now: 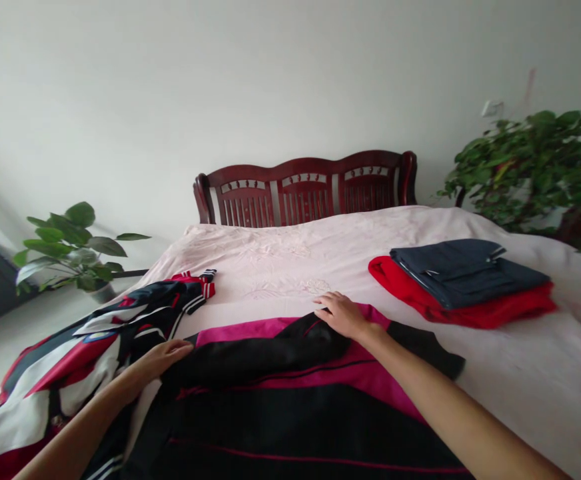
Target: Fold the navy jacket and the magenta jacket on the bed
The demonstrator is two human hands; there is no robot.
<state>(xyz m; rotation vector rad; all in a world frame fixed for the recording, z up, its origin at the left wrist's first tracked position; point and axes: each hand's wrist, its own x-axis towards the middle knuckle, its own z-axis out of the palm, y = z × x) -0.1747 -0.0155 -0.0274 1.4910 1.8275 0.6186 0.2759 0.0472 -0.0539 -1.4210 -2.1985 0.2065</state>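
A black and magenta garment [290, 393] lies spread on the pale pink bed [280, 260] in front of me. My right hand [340, 313] rests flat on its far edge, fingers stretched out over a folded black part. My left hand [163, 357] lies on the garment's left edge, fingers extended and together, palm down. Neither hand grips anything that I can see.
A red, white and black garment [85, 340] lies crumpled at the left. A folded dark blue piece [463, 270] sits on a folded red piece [470, 310] at the right. A dark wooden headboard [305, 190] stands behind, with potted plants left [70, 247] and right [530, 167].
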